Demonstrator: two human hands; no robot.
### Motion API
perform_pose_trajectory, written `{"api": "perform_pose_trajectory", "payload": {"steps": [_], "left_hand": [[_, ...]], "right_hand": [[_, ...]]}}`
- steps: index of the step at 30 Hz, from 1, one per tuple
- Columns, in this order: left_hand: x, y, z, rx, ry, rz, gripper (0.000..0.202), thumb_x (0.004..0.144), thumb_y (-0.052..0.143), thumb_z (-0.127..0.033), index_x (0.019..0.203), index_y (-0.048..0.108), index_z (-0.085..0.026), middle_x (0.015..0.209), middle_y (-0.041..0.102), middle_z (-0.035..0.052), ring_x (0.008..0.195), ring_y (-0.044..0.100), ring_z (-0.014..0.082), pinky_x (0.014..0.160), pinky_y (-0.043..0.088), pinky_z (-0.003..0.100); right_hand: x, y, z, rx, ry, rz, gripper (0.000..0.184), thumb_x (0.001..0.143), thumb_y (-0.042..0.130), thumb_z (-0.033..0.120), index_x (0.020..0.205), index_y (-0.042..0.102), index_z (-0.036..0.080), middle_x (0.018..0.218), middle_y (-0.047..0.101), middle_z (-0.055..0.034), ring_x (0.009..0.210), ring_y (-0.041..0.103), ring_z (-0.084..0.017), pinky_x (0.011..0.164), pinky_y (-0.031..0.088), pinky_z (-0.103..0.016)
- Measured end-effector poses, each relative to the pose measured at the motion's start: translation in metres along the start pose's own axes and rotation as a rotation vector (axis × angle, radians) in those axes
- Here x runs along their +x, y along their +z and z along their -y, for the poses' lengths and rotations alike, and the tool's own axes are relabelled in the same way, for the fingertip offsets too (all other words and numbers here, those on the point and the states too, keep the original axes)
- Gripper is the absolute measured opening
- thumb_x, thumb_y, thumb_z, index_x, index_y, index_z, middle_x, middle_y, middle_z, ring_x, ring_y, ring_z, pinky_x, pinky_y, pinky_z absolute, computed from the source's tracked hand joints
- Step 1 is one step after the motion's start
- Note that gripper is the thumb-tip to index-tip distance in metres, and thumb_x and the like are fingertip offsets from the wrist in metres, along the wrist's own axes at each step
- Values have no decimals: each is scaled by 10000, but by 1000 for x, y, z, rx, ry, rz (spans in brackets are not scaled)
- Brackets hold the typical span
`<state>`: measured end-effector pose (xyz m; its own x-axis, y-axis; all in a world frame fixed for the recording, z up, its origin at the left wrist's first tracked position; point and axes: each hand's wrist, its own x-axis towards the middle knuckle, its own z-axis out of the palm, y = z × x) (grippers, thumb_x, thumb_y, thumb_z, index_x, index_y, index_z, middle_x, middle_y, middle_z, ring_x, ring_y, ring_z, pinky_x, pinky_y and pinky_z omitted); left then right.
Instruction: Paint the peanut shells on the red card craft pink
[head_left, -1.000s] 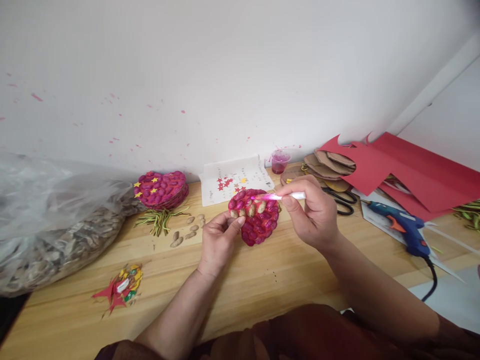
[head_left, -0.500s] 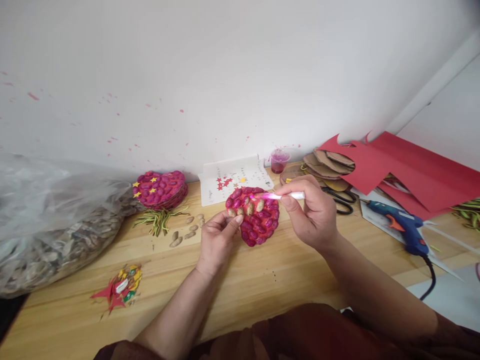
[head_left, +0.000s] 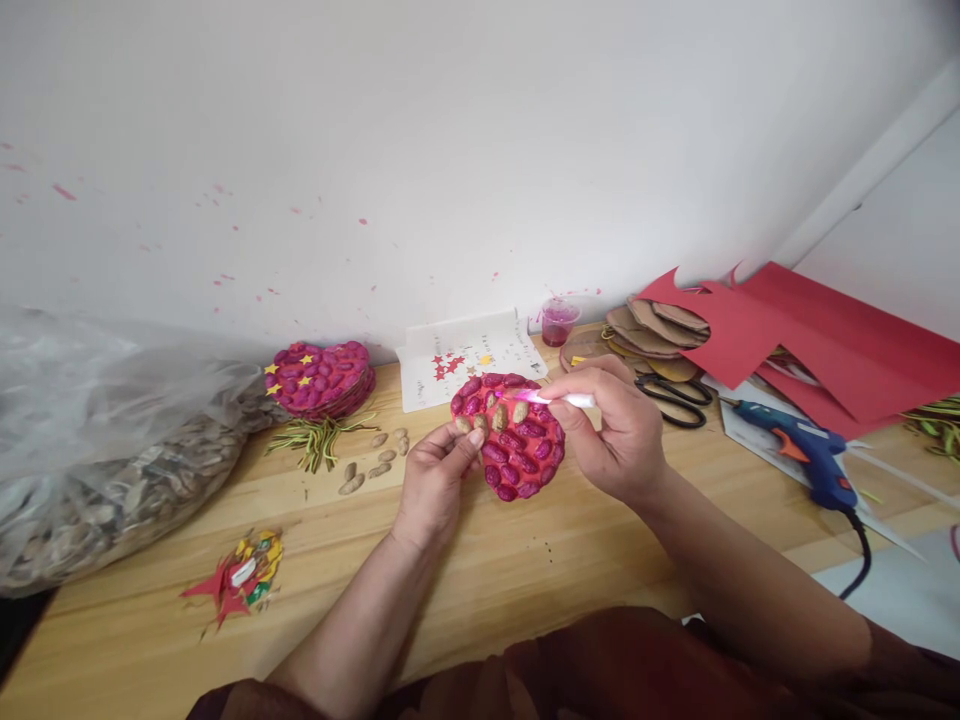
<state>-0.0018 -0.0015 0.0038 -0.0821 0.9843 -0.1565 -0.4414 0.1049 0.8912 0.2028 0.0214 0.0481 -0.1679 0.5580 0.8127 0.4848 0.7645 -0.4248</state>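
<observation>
A round red disc covered with peanuts (head_left: 529,455) is tilted up above the table, most of its peanuts painted magenta and several still tan. My left hand (head_left: 439,475) grips its left edge, thumb on the front by a tan peanut. Pinched in my right hand (head_left: 619,430) is a white-handled paintbrush (head_left: 574,400). Its magenta-stained tip touches the peanuts near the disc's top. Several loose peanuts (head_left: 382,456) lie on the table left of my left hand.
A peanut-covered stack (head_left: 322,375) and a plastic bag of peanuts (head_left: 112,480) stand at left. Behind are a paper sheet with stars (head_left: 420,345) and a cup of magenta paint (head_left: 559,322). Scissors (head_left: 679,400), a glue gun (head_left: 802,450) and red card (head_left: 847,340) lie right.
My right hand and the paintbrush have moved slightly left and down across the disc. The disc has shifted a little, its right side slightly lower. My left hand keeps its grip.
</observation>
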Motion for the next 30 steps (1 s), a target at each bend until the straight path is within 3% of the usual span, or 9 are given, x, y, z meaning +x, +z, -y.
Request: {"api": "perform_pose_trajectory", "payload": {"steps": [14,24,30], "left_hand": [[1,0,-2,-61,-52,-3,426,531,1049,-389,691,750,-132,623,613,-22,546,468,57,541,388,170],[0,3,-4,-94,-112,4,440,504,1060,-364,707,761,-113,617,615,-23,519,469,45,515,383,162],[1,3,-3,-73,-86,-3,432,505,1058,-371,683,753,-121,605,618,-19,520,456,50,510,367,169]], "right_hand": [[0,1,2,5,-58,35,129,953,662,155,1022,716,249,849,764,-10,863,634,-210,842,525,-391],[1,-1,-2,47,68,-17,87,977,650,212,1003,727,245,907,756,-36,876,663,-210,830,533,-399],[2,0,1,43,27,45,99,974,646,187,997,725,243,876,762,-21,844,646,-196,814,527,-384]]}}
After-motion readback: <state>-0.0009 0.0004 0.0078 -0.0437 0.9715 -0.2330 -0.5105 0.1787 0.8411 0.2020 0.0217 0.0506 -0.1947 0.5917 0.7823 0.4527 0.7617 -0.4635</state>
